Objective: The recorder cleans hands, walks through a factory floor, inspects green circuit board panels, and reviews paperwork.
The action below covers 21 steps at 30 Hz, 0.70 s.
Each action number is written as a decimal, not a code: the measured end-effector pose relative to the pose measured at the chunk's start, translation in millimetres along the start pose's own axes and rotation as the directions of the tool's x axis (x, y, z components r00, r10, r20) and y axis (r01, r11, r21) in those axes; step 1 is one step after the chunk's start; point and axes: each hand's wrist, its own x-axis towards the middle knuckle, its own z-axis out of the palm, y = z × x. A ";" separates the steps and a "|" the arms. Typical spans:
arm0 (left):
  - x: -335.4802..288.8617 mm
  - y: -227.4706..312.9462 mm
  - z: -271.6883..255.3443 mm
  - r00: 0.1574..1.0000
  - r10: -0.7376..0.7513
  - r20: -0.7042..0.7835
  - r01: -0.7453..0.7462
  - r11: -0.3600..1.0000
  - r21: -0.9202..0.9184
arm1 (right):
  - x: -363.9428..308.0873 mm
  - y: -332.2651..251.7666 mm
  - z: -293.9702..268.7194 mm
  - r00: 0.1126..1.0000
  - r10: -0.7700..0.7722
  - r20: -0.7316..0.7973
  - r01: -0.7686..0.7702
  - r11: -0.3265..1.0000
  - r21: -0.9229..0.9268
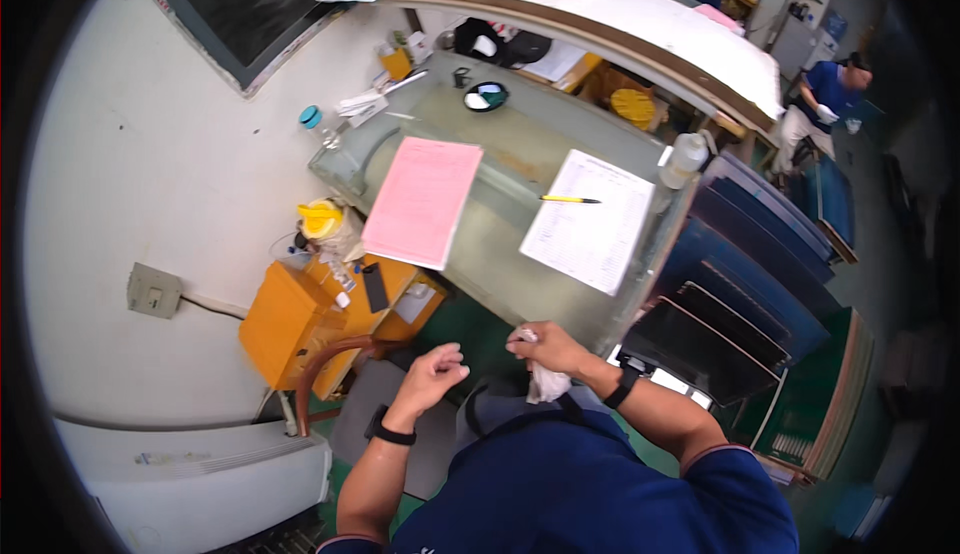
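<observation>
In front of my body, my right hand (pixel 550 347) is closed on a crumpled white cloth (pixel 547 384), which hangs below the fingers. A bit of white also shows at its fingertips. My left hand (pixel 430 382) is held in the air to the left, its fingers loosely curled and apart, with nothing seen in them. Beyond both hands is a glass-topped table (pixel 490 244). On it lie a pink sheet (pixel 425 199) at the left and a white printed form (pixel 592 229) at the right. A yellow-and-black pen (pixel 570 199) rests across the form.
An orange cabinet (pixel 285 324) and a chair (pixel 365 409) stand at my left. Dark panels (pixel 740 264) lean in a row on the right. A white shelf (pixel 640 14) spans the table's far side. A plastic bottle (pixel 685 161) stands by the right corner. Another person (pixel 825 104) is farther off.
</observation>
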 end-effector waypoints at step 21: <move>282.6 -19.4 -246.0 0.918 0.212 -0.335 -0.012 0.860 0.511 | 218.0 -61.5 43.3 0.931 -0.194 -0.308 -0.018 0.820 -0.572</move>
